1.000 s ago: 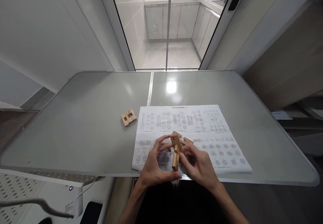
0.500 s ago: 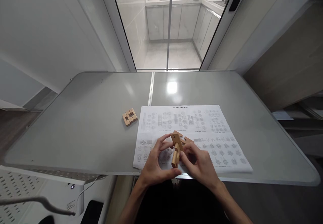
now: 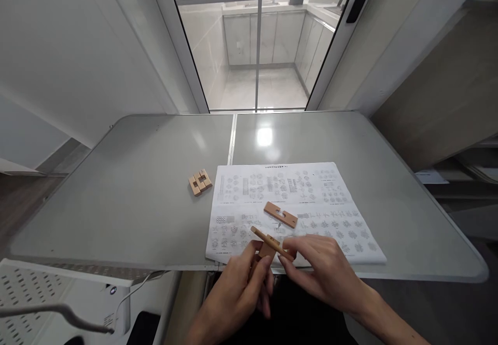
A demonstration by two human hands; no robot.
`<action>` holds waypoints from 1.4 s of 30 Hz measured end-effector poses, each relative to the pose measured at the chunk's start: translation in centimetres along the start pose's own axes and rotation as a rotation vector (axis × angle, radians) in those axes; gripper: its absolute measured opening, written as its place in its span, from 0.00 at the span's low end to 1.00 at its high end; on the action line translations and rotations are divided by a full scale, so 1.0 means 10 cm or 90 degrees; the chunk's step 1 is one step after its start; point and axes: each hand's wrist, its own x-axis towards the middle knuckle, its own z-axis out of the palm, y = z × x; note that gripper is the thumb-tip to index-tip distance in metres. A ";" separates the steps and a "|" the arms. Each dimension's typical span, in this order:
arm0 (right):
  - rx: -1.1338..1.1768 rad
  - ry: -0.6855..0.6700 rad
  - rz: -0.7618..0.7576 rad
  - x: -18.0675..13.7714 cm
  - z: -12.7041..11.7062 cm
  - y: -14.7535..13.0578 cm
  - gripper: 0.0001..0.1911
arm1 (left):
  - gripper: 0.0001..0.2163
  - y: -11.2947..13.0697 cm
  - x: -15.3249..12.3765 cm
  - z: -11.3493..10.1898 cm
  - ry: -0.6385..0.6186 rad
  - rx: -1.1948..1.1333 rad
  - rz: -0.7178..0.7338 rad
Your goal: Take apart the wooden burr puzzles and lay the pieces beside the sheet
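Left hand [image 3: 243, 288] at the near table edge, fingers curled loosely around the lower part of a wooden bar [image 3: 271, 243]. Right hand [image 3: 324, 275] just beside it, thumb and forefinger pinched on the bar's right end. Bar held tilted, left end higher, above the near edge of the paper sheet [image 3: 342, 215]. A short wooden block under the bar, partly hidden by the left fingers; exact hold on it unclear. Notched wooden piece [image 3: 280, 214] flat on the sheet, beyond the hands, untouched. Cluster of wooden pieces [image 3: 199, 181] on the bare table [image 3: 136, 199], left of the sheet, well apart from both hands.
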 end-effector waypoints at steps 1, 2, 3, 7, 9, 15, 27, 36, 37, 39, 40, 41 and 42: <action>0.048 -0.012 0.031 0.00 -0.05 -0.02 0.05 | 0.16 0.01 -0.02 0.00 0.008 0.020 0.011; 0.101 -0.029 0.066 0.00 -0.09 -0.04 0.11 | 0.15 0.03 -0.05 -0.01 0.015 0.052 0.032; 0.154 -0.054 0.097 0.00 -0.14 -0.06 0.17 | 0.14 0.06 -0.07 -0.02 0.014 0.087 0.058; 0.362 -0.197 0.157 0.02 -0.28 -0.20 0.25 | 0.12 0.21 -0.18 -0.04 -0.090 0.189 0.118; 0.441 -0.269 0.194 0.04 -0.32 -0.27 0.22 | 0.13 0.26 -0.22 -0.04 -0.143 0.245 0.110; 0.779 -0.383 0.258 -0.02 -0.26 -0.26 0.23 | 0.12 0.31 -0.29 -0.06 -0.218 0.292 0.094; 1.065 -0.401 0.222 -0.26 0.06 -0.36 0.27 | 0.09 0.37 -0.23 -0.10 -0.318 0.180 0.201; 1.073 -0.369 0.267 -0.36 0.11 -0.38 0.28 | 0.16 0.27 -0.28 -0.17 -0.314 0.191 0.178; 1.073 -0.360 0.261 -0.37 0.09 -0.35 0.29 | 0.16 0.26 -0.29 -0.19 -0.311 0.197 0.166; 1.049 -0.350 0.251 -0.36 -0.03 -0.30 0.29 | 0.15 0.24 -0.30 -0.23 -0.274 0.209 0.130; 0.988 -0.343 0.272 -0.32 -0.11 -0.28 0.29 | 0.15 0.22 -0.30 -0.25 -0.235 0.213 0.104; 0.911 -0.358 0.295 -0.28 -0.20 -0.25 0.29 | 0.15 0.20 -0.30 -0.27 -0.186 0.217 0.075; 0.840 -0.354 0.319 -0.22 -0.30 -0.21 0.27 | 0.16 0.17 -0.29 -0.29 -0.132 0.221 0.045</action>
